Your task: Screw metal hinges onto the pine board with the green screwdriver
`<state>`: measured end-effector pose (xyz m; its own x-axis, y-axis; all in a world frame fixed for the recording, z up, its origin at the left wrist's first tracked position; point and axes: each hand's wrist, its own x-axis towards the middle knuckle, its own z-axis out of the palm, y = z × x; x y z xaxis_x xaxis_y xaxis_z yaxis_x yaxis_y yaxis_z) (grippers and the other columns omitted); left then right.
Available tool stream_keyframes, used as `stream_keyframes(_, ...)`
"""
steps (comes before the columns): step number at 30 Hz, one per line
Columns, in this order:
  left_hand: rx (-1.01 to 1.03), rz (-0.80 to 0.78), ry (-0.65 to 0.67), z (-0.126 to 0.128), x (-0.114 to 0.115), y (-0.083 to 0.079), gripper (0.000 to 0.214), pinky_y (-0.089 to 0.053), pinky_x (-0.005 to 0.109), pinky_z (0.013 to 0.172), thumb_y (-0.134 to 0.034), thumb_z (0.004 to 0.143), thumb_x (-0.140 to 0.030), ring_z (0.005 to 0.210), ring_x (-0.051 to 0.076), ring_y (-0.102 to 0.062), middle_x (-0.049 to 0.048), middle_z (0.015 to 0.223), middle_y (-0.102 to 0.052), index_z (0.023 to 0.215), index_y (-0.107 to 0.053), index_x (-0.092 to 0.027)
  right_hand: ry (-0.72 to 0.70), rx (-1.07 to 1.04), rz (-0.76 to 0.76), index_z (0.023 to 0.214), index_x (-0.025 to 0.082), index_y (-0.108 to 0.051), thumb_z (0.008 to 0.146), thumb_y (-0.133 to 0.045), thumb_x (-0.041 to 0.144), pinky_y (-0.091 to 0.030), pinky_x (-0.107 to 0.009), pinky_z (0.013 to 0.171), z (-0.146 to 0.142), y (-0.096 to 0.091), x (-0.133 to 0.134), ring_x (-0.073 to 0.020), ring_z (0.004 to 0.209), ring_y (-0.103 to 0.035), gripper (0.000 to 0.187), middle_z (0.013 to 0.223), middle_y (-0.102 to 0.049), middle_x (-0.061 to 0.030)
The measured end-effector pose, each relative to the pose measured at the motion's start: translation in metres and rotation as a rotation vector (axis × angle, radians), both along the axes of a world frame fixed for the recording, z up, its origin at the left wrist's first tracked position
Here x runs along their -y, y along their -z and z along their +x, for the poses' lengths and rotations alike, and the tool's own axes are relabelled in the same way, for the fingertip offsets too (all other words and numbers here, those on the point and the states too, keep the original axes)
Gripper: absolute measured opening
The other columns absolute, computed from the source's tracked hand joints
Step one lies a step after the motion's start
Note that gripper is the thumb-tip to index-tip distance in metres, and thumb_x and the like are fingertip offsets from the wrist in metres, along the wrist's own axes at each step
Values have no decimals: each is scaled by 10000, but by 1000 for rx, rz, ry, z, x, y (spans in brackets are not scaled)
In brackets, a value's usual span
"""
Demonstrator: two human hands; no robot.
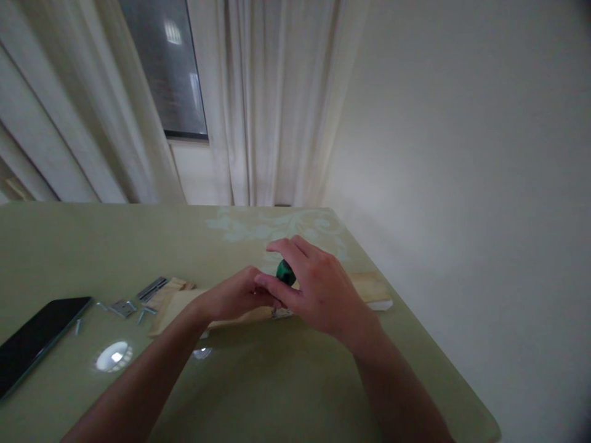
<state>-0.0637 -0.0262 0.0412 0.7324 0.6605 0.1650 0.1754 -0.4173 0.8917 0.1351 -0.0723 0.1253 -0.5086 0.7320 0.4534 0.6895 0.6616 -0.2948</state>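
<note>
My right hand [321, 289] is curled round a screwdriver, its green and black handle [285, 272] showing between thumb and fingers. The shaft and tip are hidden. Close against it, my left hand [235, 296] has its fingers pinched together low over the wood; what they hold is out of sight. Beneath both hands a pale wooden board [369, 287] lies across the table. A small piece of shiny metal [281, 313] shows on the board's near side, under the right hand, mostly covered.
Left of the board lie a metal hinge [122, 307], several screws [146, 310], a dark grey metal piece [152, 288] and small wood pieces [168, 292]. A phone [39, 337] rests farther left on the glossy table [277, 394]. A wall [462, 184] runs along the right edge.
</note>
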Motion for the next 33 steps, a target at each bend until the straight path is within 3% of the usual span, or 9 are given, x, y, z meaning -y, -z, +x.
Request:
stream_keyframes(6, 25, 17, -153, 3, -4, 10, 199, -494, 205, 589, -864, 793, -313, 645, 129, -638, 6, 709, -759, 749, -780, -138, 27, -37, 11, 1304, 219, -642, 1026, -622, 525, -516, -354, 803, -4, 3, -5, -229, 941, -698, 413, 1114, -721, -69)
stream_keyframes(12, 8, 21, -6, -3, -1, -5, 129, -567, 256, 774, -718, 929, -241, 804, 160, -720, 38, 890, -826, 907, -822, -168, -27, -124, 11, 1267, 226, -632, 1039, -619, 485, -527, -355, 905, -3, 7, -11, -236, 1077, -706, 346, 1202, -730, -70)
stream_keyframes(19, -9, 43, -122, -7, -6, 7, 157, -504, 210, 625, -777, 862, -267, 675, 134, -650, 11, 755, -775, 767, -771, -143, -11, -167, 36, 1297, 248, -625, 960, -717, 521, -541, -347, 826, -6, 10, -9, -226, 1000, -709, 444, 1200, -726, -68)
stream_keyframes(23, -78, 61, -88, -9, -1, 0, 110, -534, 235, 716, -757, 868, -260, 760, 152, -663, 7, 813, -787, 825, -794, -165, -13, -178, 46, 1273, 243, -638, 944, -747, 484, -541, -349, 847, -8, 11, -10, -226, 1016, -714, 422, 1177, -732, -60)
stream_keyframes(29, -42, 54, -111, -3, 0, -1, 218, -452, 204, 603, -705, 872, -241, 642, 110, -541, -16, 673, -675, 678, -715, -141, -7, -164, 66, 1268, 243, -643, 957, -720, 479, -520, -328, 794, -10, 13, -9, -204, 938, -704, 398, 1131, -742, -46)
stream_keyframes(33, -31, 14, -120, -1, 0, 1, 94, -478, 209, 625, -754, 829, -223, 696, 128, -595, 0, 761, -730, 775, -748, -147, 19, -157, 93, 1270, 247, -637, 935, -741, 465, -502, -320, 751, -9, 13, -9, -200, 899, -703, 412, 1100, -745, -43)
